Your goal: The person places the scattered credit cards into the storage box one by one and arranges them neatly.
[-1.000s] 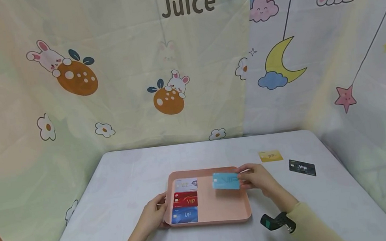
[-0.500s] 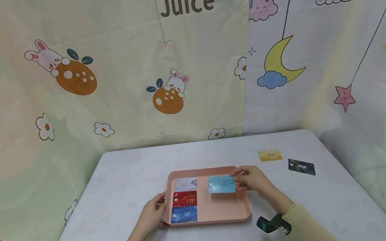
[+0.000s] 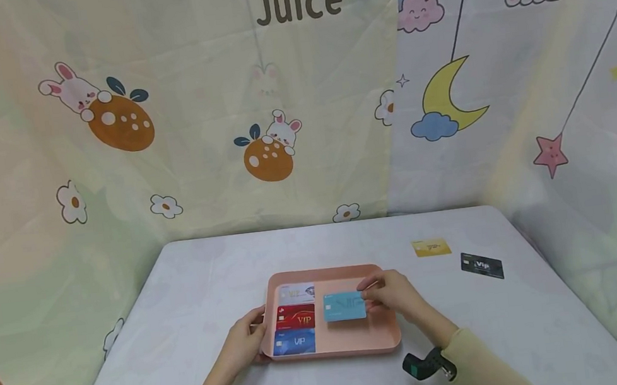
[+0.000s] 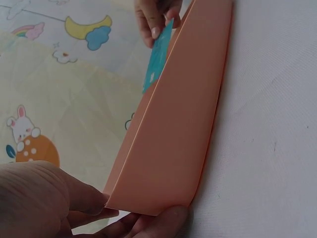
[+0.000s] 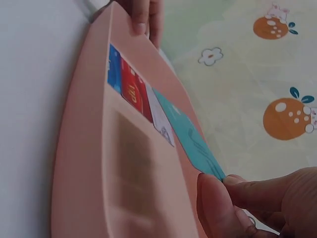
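My right hand [image 3: 397, 295] pinches the right edge of a light blue VIP card [image 3: 344, 306] between thumb and fingers. The card hangs above the bare right half of a pink tray [image 3: 354, 340], casting a shadow on its floor in the right wrist view. At the tray's left side, my left hand [image 3: 242, 341] grips the rim. Inside, along the left, a white-silver card [image 3: 296, 294], a red VIP card [image 3: 296, 316] and a blue VIP card [image 3: 294, 342] lie in a column, edge to edge.
On the white table [image 3: 198, 275], right of the tray, lie a yellow card [image 3: 431, 248] at the back and a black VIP card [image 3: 482, 266] nearer. Printed cloth [image 3: 203, 71] hangs behind the table and at both sides.
My right hand has carried the light blue card leftward and a little toward me over the tray. The left hand keeps its grip on the rim.
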`<state>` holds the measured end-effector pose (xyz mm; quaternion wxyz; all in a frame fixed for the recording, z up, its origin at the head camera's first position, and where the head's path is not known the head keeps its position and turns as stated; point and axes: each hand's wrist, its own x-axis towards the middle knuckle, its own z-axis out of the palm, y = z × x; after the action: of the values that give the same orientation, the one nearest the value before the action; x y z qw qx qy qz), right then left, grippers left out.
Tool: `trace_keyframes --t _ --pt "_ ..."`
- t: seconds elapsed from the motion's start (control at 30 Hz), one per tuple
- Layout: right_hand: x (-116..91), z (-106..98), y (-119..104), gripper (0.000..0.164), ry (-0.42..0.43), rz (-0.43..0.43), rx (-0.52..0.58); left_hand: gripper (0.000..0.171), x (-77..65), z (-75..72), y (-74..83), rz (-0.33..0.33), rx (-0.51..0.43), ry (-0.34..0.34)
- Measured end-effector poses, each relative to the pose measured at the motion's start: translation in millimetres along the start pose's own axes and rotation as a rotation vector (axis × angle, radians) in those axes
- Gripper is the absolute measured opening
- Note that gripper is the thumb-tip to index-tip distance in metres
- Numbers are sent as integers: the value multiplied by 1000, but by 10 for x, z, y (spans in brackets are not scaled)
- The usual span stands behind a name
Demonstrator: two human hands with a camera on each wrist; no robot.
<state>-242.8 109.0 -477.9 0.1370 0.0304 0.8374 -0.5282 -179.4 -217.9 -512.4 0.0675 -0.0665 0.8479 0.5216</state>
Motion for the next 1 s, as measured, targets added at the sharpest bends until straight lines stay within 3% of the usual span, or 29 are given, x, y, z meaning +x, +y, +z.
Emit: trace_keyframes --t 0.33,0.7,1.0 --pt "-35 161 -2 5 -34 -69 -112 46 10 9 -20 28 43 30" --pt "-123 252 -8 2 -85 -153 -263 46 13 -16 -20 23 33 16" --pt "-196 298 -5 10 -68 -134 -394 46 19 -6 -34 21 13 6"
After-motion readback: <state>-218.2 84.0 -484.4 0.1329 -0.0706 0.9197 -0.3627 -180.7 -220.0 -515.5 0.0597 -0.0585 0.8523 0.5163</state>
